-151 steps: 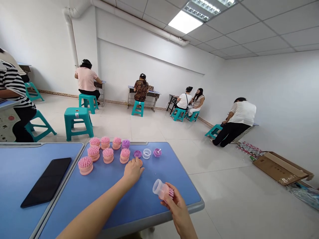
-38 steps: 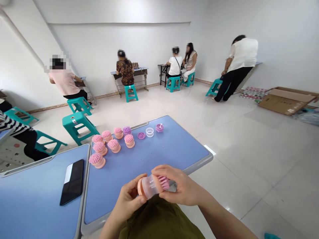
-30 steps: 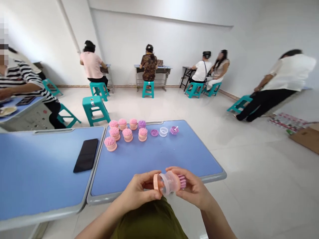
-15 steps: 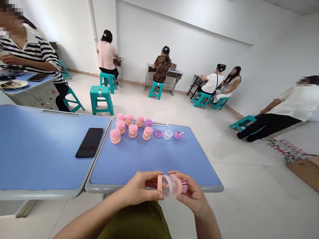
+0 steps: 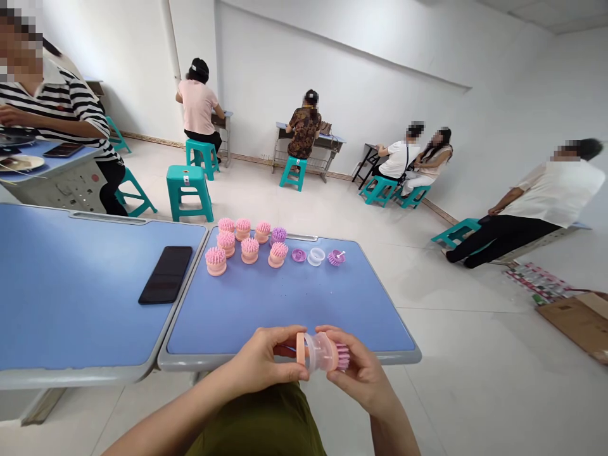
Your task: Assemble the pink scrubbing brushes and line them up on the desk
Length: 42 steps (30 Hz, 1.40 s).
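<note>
Steadying a bristled brush (image 5: 323, 352) from both ends, left hand (image 5: 263, 356) and right hand (image 5: 358, 373) clamped together on it at the desk (image 5: 285, 310) edge.

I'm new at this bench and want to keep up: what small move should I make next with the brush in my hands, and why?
Probably stand the clear-bodied brush on the desk beside the pink brushes. Your left hand holds its pink cap end and your right hand its bristle end, and the others already stand upright in a group there.
</note>
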Each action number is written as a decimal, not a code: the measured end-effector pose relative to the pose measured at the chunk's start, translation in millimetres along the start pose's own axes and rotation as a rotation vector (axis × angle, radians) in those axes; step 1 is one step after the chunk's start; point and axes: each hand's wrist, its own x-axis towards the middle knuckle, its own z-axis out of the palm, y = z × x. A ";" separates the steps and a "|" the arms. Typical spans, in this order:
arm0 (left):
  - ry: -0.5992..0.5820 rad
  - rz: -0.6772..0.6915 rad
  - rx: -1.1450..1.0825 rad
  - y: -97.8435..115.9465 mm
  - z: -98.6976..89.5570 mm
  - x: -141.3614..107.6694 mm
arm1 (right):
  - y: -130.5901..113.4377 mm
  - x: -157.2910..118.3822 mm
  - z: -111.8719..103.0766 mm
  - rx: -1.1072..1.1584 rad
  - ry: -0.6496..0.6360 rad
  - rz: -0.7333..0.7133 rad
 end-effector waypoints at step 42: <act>-0.060 -0.326 -0.412 -20.3 -22.3 3.7 | -41.6 20.5 19.2 -0.657 -0.109 -0.242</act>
